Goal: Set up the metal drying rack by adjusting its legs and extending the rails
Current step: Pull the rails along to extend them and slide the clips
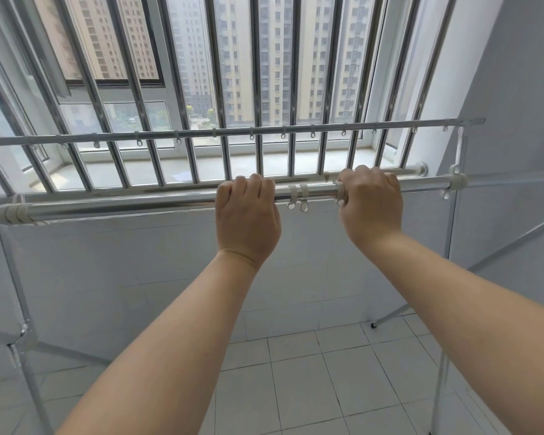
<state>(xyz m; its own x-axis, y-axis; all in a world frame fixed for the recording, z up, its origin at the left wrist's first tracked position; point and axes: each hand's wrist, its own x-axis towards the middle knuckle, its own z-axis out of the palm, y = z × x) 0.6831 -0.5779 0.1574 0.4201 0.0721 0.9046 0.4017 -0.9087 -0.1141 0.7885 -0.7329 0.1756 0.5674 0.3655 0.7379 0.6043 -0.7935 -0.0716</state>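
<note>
Both hands grip the near rail (123,206) of the drying rack, which runs left to right across the view at chest height, in front of the barred window (233,73). The left hand (248,221) is wrapped around the thicker tube, fingers (255,183) curled over the top. The right hand (371,202) is closed around the white collar (339,191) where the thinner tube slides out toward the right upright (453,246). Two loose white clips (297,197) hang on the rail between the hands. The rail's long axis lies sideways, so any extending pull would run rightward, and the right hand sits nearer that end. The far rail (233,131) lies parallel beyond, already stretched out.
</note>
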